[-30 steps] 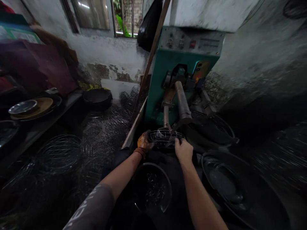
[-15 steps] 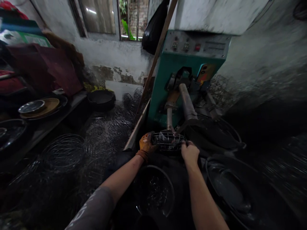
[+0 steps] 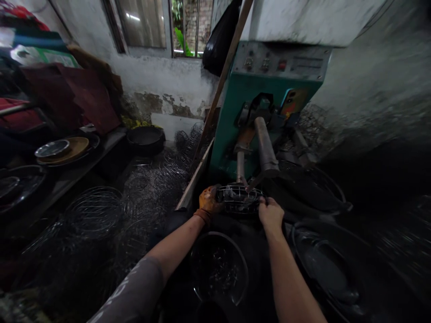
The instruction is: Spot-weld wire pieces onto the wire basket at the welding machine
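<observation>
A round wire basket is held between my two hands, right at the lower electrode arm of a green spot welding machine. My left hand, in an orange glove, is closed on the basket's left side. On its right side the bare fingers of my right hand grip the rim. The machine's upper arm ends just above the basket, and a thin tip meets the wire near its top edge. Below my hands stands a dark bowl with small metal pieces in it.
Wire grids and tangled wire parts lie on the floor to the left. Dark basins stand at the right. A wooden board leans left of the machine. A phone is fixed on the machine's front. Pans rest on a bench.
The whole view has shifted slightly, so everything appears a little further right. My hands keep their hold on the wire basket, which stays at the electrode tips.
</observation>
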`<action>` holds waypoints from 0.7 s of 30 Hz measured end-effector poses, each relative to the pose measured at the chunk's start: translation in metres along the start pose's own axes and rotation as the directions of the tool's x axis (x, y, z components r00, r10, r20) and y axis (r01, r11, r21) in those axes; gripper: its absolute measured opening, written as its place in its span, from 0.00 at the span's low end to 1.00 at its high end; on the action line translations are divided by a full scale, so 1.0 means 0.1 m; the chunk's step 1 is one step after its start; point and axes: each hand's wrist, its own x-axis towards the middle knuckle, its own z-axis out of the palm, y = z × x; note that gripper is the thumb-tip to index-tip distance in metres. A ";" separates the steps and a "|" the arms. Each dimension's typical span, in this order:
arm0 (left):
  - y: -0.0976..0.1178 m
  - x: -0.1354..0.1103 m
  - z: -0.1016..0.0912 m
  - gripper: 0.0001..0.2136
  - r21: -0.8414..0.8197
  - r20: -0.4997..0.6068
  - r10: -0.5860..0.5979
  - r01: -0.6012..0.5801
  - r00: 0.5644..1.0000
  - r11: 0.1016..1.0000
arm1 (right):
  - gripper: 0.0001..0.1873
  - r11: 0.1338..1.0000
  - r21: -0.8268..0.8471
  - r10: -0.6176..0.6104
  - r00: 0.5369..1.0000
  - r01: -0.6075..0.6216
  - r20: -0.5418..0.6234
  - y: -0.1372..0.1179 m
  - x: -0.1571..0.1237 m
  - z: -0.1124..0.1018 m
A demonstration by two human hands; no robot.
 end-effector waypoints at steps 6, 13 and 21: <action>0.23 0.07 -0.14 0.33 0.054 0.044 0.170 -0.172 0.984 0.984 | 0.16 0.968 0.183 0.168 0.985 -0.171 0.027 0.18 0.06 -0.04; 0.44 0.19 -0.19 0.37 0.145 0.163 0.153 -0.178 0.975 0.973 | 0.12 0.919 0.235 0.303 0.949 -0.316 0.090 0.32 0.12 0.02; 0.37 0.22 -0.13 0.35 0.149 0.152 0.199 -0.222 0.968 0.964 | 0.14 0.911 0.303 0.271 0.960 -0.279 0.069 0.45 0.15 0.16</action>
